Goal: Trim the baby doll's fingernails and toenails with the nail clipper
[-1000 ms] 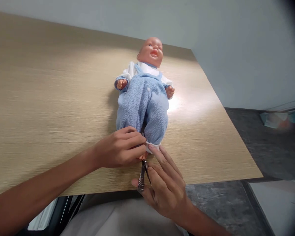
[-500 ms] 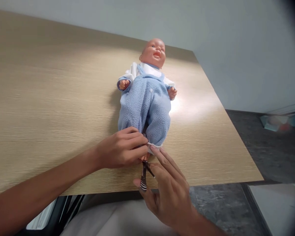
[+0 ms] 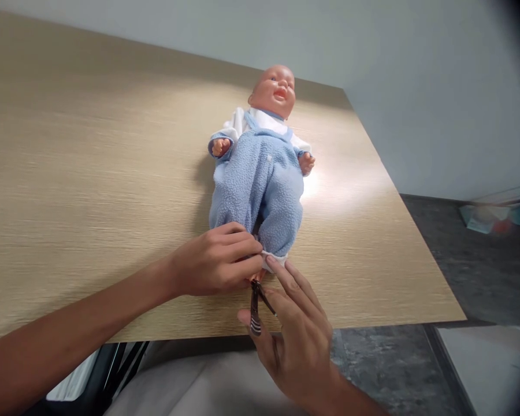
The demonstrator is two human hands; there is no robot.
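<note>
On its back on the wooden table lies a baby doll (image 3: 260,179) in blue fleece overalls and a white top, its feet toward me. My left hand (image 3: 223,260) is closed around one of the doll's feet, which its fingers mostly hide. Between the thumb and fingers of my right hand (image 3: 297,323) is a dark metal nail clipper (image 3: 255,309), its lever raised at an angle. The clipper's tip is at the toes beside my left fingertips. My right fingers also rest against the white cuff (image 3: 275,263) of the overalls' leg.
The light wood table (image 3: 112,162) reaches to a pale wall (image 3: 394,69) at the back. Past its right edge is a dark grey floor (image 3: 442,248) with a blurred light-blue item (image 3: 476,218). A dark chair frame (image 3: 108,375) shows at the lower left.
The view has shifted slightly. The clipper's two arms stand a little wider apart than before, while my left hand keeps its hold on the foot.
</note>
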